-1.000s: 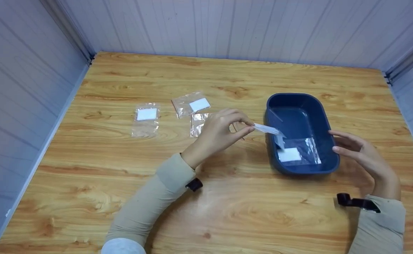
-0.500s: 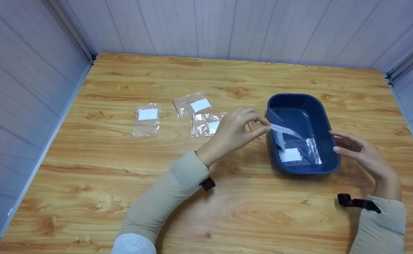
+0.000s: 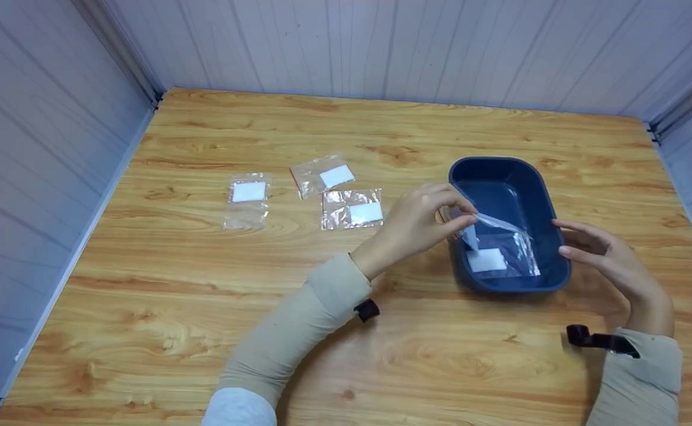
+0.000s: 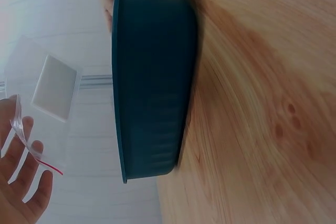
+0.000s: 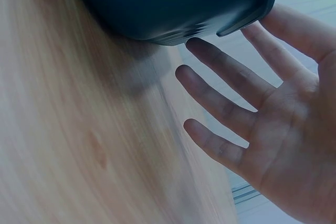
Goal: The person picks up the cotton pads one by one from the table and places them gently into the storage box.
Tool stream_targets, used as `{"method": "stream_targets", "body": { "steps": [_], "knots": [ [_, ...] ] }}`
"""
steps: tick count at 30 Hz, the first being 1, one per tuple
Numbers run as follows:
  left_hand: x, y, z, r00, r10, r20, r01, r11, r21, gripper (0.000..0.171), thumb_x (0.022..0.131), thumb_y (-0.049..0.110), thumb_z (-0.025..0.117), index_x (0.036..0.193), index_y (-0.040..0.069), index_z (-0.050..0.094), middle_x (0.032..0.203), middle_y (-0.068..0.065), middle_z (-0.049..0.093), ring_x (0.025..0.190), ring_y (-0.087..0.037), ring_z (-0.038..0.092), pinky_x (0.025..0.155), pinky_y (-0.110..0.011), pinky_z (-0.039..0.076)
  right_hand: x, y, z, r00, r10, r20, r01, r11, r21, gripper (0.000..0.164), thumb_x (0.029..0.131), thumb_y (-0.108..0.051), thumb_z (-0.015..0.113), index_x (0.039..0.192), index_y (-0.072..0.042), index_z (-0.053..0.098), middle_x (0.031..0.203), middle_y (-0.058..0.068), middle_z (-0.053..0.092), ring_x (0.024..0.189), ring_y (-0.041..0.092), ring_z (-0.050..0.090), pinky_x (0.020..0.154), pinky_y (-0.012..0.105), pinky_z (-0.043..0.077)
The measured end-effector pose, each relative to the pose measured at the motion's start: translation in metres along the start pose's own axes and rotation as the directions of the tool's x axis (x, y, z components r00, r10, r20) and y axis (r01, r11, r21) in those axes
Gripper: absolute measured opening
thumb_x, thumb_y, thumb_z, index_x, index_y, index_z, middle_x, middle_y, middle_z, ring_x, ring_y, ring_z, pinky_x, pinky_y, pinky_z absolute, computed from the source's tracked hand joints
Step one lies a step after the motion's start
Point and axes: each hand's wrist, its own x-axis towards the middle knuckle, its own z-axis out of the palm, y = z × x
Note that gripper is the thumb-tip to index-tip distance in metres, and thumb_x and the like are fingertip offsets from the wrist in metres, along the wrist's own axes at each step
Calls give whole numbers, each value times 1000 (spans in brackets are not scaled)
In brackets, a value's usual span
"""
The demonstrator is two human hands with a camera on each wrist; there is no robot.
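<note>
Bagging up looks partway along — clear bags in and over the blue bin (image 3: 500, 189), three outside it.

At least one flat bag (image 3: 514, 251) lies on the bin's floor, which I take as done; whether another leans at its left wall is hard to tell. The left hand (image 3: 417, 222) pinches a held bag (image 3: 503, 223) above the bin, its release not yet made. The right hand (image 3: 609, 251), fingers straight and spread, touches the bin's right rim. Left to do, I judge, are the leftmost bag (image 3: 246, 201), the back bag (image 3: 322, 176) and the near bag (image 3: 352, 210) — all on the desk (image 3: 417, 355).
</note>
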Motion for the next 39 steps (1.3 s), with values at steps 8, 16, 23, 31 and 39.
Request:
{"method": "stream_targets", "body": {
  "steps": [8, 16, 23, 31, 39],
  "knots": [
    [5, 1, 11, 1000, 23, -7, -23, 1000, -22, 17, 93, 32, 71, 101, 17, 75, 98, 11, 68, 91, 1, 55, 78, -12, 42, 0, 0, -1, 1000, -13, 5, 13, 1000, 0, 49, 100, -9, 59, 147, -6, 46, 132, -16, 54, 116, -5, 52, 88, 11, 44],
    [13, 5, 26, 999, -7, 44, 8, 1000, -18, 18, 94, 33, 70, 102, 18, 75, 99, 10, 68, 93, -5, 57, 76, -13, 41, 0, 0, 0, 1000, 23, 6, -23, 999, -23, 49, 101, -13, 59, 148, -8, 46, 132, -16, 54, 115, -5, 52, 88, 10, 43],
    [17, 8, 37, 993, -50, 104, 51, 999, -5, 20, 95, 36, 68, 105, 20, 74, 101, 12, 68, 97, -1, 55, 82, -12, 40, 1, 0, -1, 1000, 30, 7, -30, 999, -19, 49, 101, -13, 59, 148, -8, 46, 132, -15, 54, 115, -4, 52, 87, 11, 44],
    [22, 6, 46, 989, -80, 121, 80, 997, 5, 20, 95, 36, 67, 106, 22, 74, 101, 14, 68, 97, 0, 54, 84, -12, 39, 1, 0, -1, 1000, 4, 4, -4, 1000, 14, 49, 100, -9, 59, 147, -7, 46, 131, -16, 56, 115, -4, 54, 88, 12, 46],
    [27, 5, 53, 983, -112, 144, 110, 994, 17, 20, 95, 37, 66, 106, 23, 74, 102, 15, 67, 98, 2, 54, 87, -11, 38, 1, 1, 0, 1000, -27, 13, 26, 997, 74, 49, 100, -3, 57, 147, -4, 45, 133, -14, 57, 117, -2, 54, 89, 13, 47]
  ]
}}
